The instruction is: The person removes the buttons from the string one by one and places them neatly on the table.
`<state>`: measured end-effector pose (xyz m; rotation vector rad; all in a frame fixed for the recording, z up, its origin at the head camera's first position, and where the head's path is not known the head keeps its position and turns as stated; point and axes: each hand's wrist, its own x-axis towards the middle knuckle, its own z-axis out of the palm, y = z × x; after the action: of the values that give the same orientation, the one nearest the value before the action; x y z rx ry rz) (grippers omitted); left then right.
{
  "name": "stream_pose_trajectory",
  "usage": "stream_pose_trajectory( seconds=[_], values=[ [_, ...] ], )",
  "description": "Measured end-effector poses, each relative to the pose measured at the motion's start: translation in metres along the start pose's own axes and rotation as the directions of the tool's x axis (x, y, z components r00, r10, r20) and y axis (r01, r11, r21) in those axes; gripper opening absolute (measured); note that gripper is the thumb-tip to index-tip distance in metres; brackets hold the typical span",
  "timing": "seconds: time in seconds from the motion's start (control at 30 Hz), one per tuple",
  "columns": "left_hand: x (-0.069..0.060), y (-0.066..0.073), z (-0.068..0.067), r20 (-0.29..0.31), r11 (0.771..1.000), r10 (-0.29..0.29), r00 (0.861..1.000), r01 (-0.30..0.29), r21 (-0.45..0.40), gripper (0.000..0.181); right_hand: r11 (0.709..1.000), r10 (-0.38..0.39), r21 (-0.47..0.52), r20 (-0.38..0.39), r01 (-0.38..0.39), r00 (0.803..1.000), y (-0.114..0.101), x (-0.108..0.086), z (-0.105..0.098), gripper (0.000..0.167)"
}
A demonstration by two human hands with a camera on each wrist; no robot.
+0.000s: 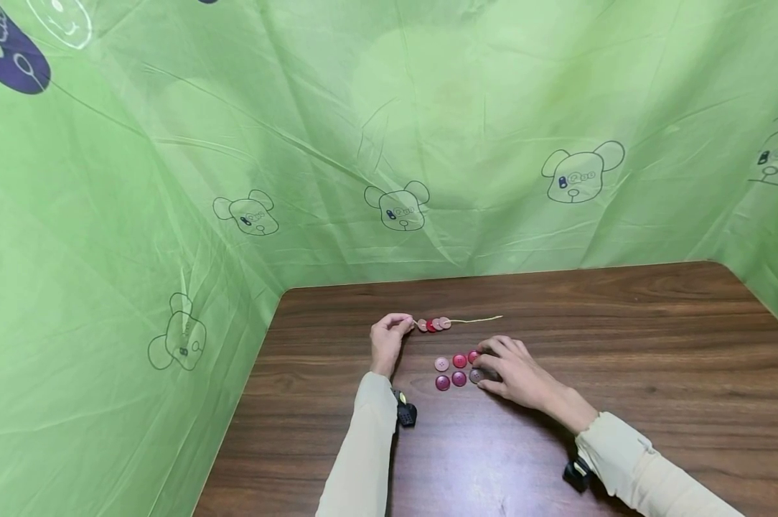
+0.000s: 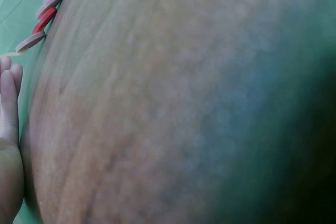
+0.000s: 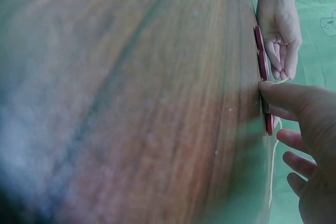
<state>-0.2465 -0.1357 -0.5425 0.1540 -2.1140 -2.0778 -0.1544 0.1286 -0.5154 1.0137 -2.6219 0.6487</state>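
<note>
Head view: on a wooden table (image 1: 654, 345), a yellow cord (image 1: 476, 320) lies left to right, its free end pointing right and slightly away from the person. The left hand (image 1: 386, 346) pinches its left end, beside four strung buttons (image 1: 431, 325): pale pink, red, then two pale pink. Nearer the person, six loose buttons (image 1: 459, 361) form two rows of three. The right hand (image 1: 518, 373) bends over the right-hand column, fingertips at the grey button (image 1: 475, 376); whether they pinch it, I cannot tell. Bear faces (image 1: 575, 177) on the green curtain (image 1: 479, 129) carry lettering beginning with P, the rest unclear.

Left wrist view: the strung buttons tilt, overlapping like leaning coins.

Right wrist view: loose buttons appear edge-on; the right hand's lower fingers stand spread.
</note>
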Motion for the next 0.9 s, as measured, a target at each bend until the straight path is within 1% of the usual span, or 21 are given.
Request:
stream_pose_trajectory(
  seconds=[0.2, 0.37, 0.57, 0.67, 0.8, 0.9],
  values=[
    [0.0, 0.0, -0.001, 0.009, 1.0, -0.005, 1.0, 0.005, 0.001, 0.013, 1.0, 0.016, -0.002, -0.001, -0.016, 1.0, -0.001, 0.001, 0.002, 0.03],
    [-0.001, 0.002, -0.001, 0.007, 1.0, -0.011, 1.0, 0.011, -0.008, 0.014, 0.999, 0.042, 0.018, -0.022, -0.041, 0.999, -0.002, 0.004, 0.003, 0.026],
    [-0.002, 0.004, 0.0, 0.004, 1.0, -0.01, 1.0, 0.01, -0.008, 0.015, 0.995, 0.09, 0.055, -0.041, -0.088, 0.995, 0.0, 0.011, 0.006, 0.022],
    [-0.002, 0.004, 0.0, 0.005, 1.0, -0.009, 1.0, 0.009, 0.001, 0.015, 0.992, 0.107, 0.072, -0.064, -0.103, 0.992, 0.002, 0.018, 0.007, 0.02],
    [-0.003, 0.004, -0.001, 0.013, 1.0, 0.007, 1.0, -0.007, 0.005, 0.016, 0.99, 0.122, 0.083, -0.095, -0.114, 0.988, 0.003, 0.027, 0.01, 0.018],
    [-0.004, 0.004, -0.001, 0.018, 0.999, 0.039, 0.999, -0.039, 0.0, 0.012, 0.987, 0.141, 0.096, -0.094, -0.132, 0.986, 0.003, 0.034, 0.013, 0.018]
  ],
)
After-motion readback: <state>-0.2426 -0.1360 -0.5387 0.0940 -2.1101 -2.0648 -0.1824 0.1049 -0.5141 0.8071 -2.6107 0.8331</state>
